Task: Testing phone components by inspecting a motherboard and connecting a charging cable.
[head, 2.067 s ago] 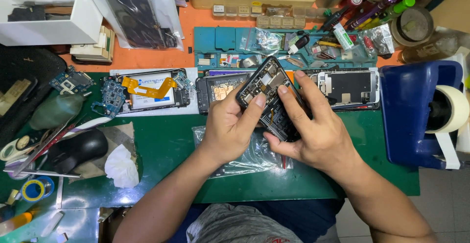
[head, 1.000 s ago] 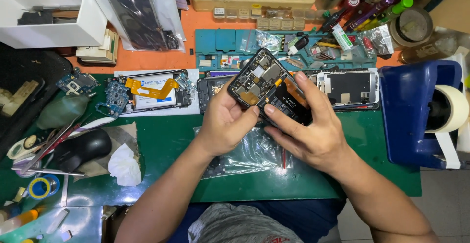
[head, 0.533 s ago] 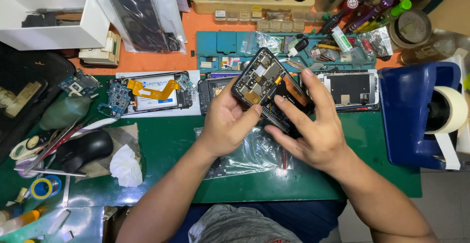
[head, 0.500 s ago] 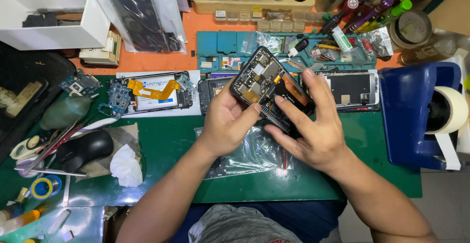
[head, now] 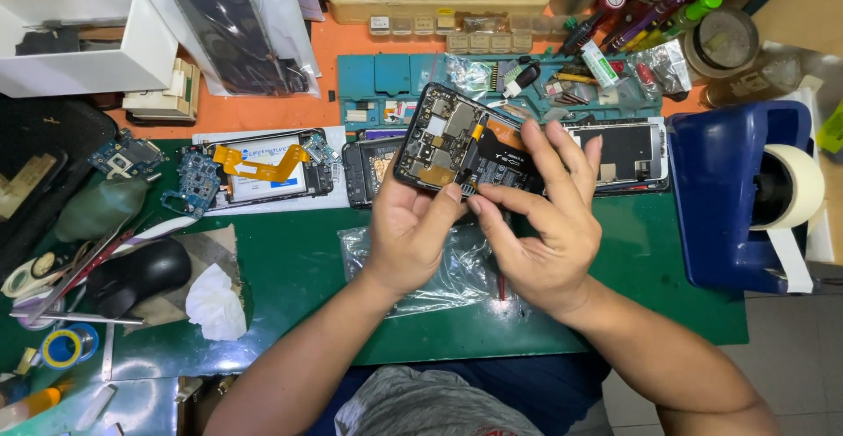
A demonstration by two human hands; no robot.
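Observation:
I hold an opened smartphone (head: 457, 144) with its back cover off, its circuit board and battery showing, above the green mat (head: 290, 260). My left hand (head: 408, 230) cradles it from below, thumb on its near edge. My right hand (head: 544, 225) grips its right half, fingers over the battery, thumb and forefinger pinching at the lower middle edge. A clear plastic bag (head: 439, 273) lies on the mat under my hands.
Another opened phone with an orange flex cable (head: 259, 168) lies to the left, a third phone (head: 628, 151) to the right. A blue tape dispenser (head: 746, 194) stands at the right edge. A black mouse (head: 140, 273), white tissue (head: 215, 304) and tools lie left; bottles and parts trays behind.
The phone has been tilted and turned a little in my hands, and my right thumb has shifted to its lower middle edge. Both hands stay on it.

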